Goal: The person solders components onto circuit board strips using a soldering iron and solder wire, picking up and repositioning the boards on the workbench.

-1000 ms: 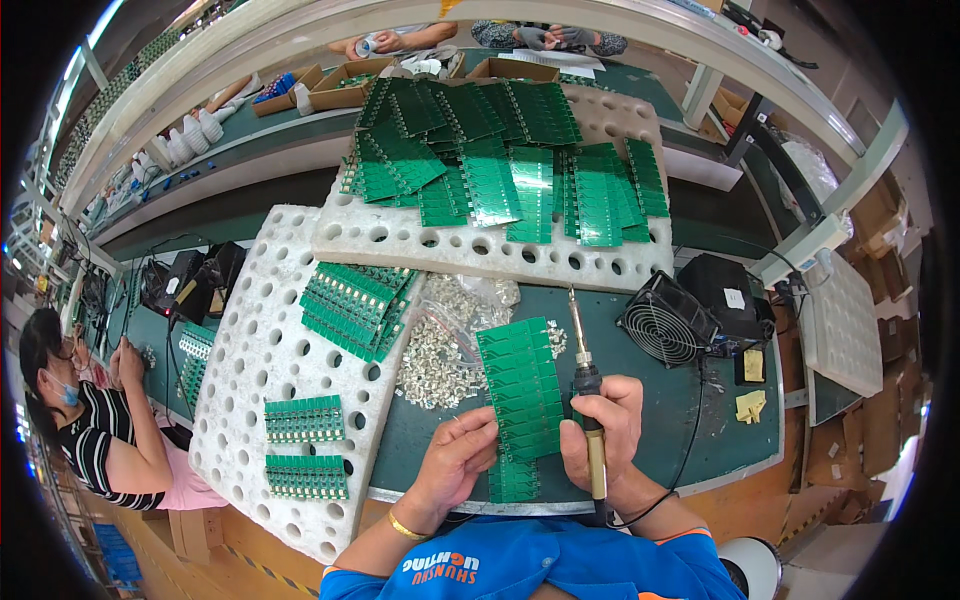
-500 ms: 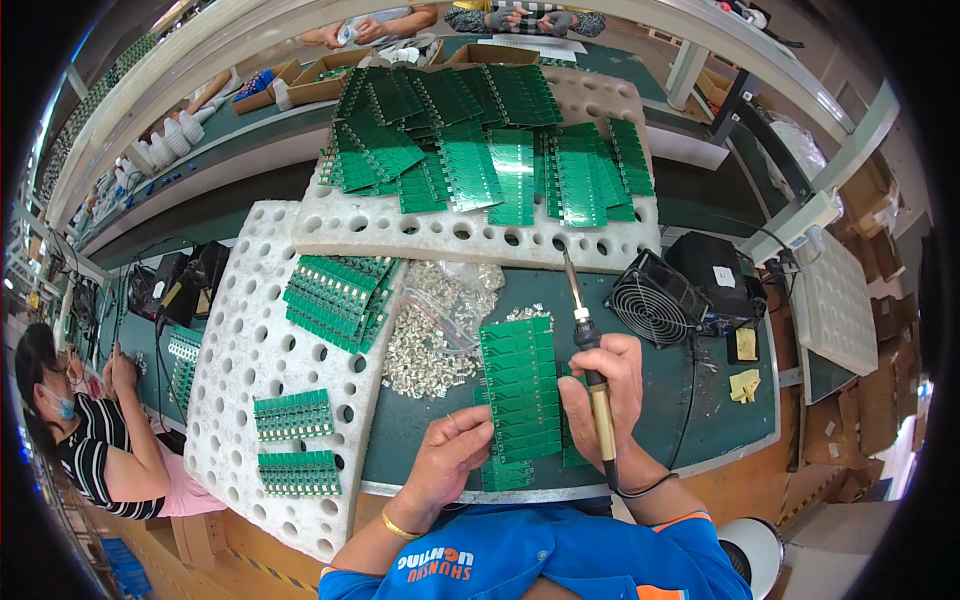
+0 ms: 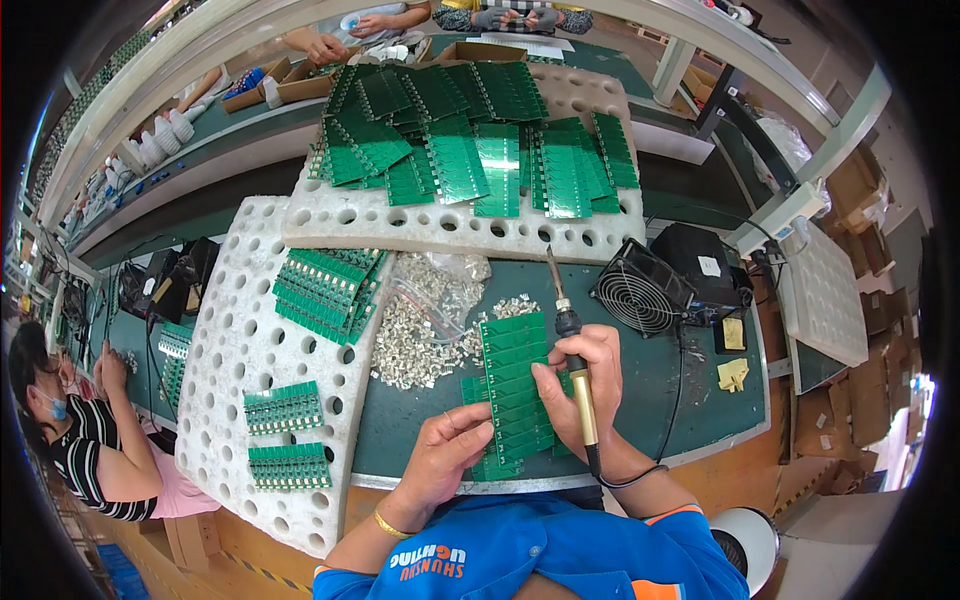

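My left hand (image 3: 450,450) pinches the left edge of a green circuit board panel (image 3: 517,385), which stands tilted over the near part of the green work surface. In my right hand (image 3: 588,385) is a soldering iron (image 3: 577,370), its tip pointing up and away from me; the thumb of that hand rests at the panel's right edge. Another green panel (image 3: 472,390) lies partly hidden beneath the held one. Just beyond sits a loose heap of small whitish metal parts (image 3: 425,350), some under a clear plastic bag (image 3: 455,280).
White foam boards with holes carry stacked green panels (image 3: 460,150) at the back and populated panels (image 3: 325,290) to the left. A round-grilled fan (image 3: 640,290), a black box (image 3: 695,265) and a yellow sponge (image 3: 733,335) stand right. Co-workers sit at left (image 3: 110,430) and across.
The whole view has shifted slightly. The panel in my hands has tilted a little, its top edge lower; both hands keep their hold.
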{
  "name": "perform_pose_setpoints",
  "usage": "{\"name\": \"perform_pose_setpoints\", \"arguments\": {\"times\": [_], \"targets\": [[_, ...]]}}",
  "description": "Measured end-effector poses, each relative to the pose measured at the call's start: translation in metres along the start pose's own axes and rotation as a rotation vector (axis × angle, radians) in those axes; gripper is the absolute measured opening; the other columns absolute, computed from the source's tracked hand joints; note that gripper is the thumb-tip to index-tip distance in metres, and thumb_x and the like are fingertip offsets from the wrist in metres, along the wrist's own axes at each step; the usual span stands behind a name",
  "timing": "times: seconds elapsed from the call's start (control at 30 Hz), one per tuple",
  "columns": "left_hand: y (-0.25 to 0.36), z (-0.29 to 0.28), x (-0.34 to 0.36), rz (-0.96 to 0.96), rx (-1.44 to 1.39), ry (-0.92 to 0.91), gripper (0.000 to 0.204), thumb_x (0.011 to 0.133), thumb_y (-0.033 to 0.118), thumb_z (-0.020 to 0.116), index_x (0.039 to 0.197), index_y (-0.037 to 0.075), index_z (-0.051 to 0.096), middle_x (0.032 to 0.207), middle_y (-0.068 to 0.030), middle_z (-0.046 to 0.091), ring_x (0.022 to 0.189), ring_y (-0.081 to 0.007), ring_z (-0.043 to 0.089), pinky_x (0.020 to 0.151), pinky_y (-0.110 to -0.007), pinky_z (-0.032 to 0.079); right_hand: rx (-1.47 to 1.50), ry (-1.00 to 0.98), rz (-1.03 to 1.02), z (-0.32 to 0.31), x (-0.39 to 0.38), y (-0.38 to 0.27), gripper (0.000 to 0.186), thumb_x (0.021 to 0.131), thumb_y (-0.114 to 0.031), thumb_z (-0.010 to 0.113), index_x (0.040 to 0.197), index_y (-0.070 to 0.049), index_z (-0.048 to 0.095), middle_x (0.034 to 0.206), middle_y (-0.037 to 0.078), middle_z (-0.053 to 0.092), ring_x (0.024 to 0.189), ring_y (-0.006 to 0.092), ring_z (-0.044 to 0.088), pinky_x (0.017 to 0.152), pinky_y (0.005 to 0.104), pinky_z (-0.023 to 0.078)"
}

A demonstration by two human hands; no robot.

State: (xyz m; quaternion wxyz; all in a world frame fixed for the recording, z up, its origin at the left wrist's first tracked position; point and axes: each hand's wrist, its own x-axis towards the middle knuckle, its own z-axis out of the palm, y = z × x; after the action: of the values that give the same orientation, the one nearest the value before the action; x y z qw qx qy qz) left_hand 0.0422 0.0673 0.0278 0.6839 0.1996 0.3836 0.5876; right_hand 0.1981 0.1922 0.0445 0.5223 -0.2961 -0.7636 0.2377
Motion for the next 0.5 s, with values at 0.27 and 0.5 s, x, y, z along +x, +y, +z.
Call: {"name": "perform_pose_setpoints", "arguments": {"times": [0.27, 0.5], "targets": [[-0.0022, -0.0020, 0.0005, 0.004, -0.001, 0.000, 0.034, 0.099, 0.015, 0.060, 0.130, -0.001, 0.060, 0.086, 0.0051, 0.062, 0.060, 0.0000, 0.036, 0.051, -0.019, 0.027, -0.016, 0.000, 0.021, 0.0007, -0.0019, 0.0003, 0.039, 0.077, 0.002, 0.076, 0.108, -0.004, 0.054, 0.093, 0.010, 0.052, 0.081, 0.0173, 0.053, 0.065, 0.0278, 0.049], [-0.0041, -0.0059, 0.0027, 0.019, -0.022, -0.019, 0.034, 0.100, 0.016, 0.059, 0.130, 0.000, 0.061, 0.086, 0.0061, 0.062, 0.059, 0.0001, 0.035, 0.051, -0.019, 0.026, -0.012, 0.005, -0.017, 0.0008, -0.0020, 0.0014, 0.040, 0.076, 0.003, 0.076, 0.109, -0.004, 0.054, 0.094, 0.010, 0.054, 0.082, 0.0175, 0.053, 0.066, 0.0271, 0.048]]}}
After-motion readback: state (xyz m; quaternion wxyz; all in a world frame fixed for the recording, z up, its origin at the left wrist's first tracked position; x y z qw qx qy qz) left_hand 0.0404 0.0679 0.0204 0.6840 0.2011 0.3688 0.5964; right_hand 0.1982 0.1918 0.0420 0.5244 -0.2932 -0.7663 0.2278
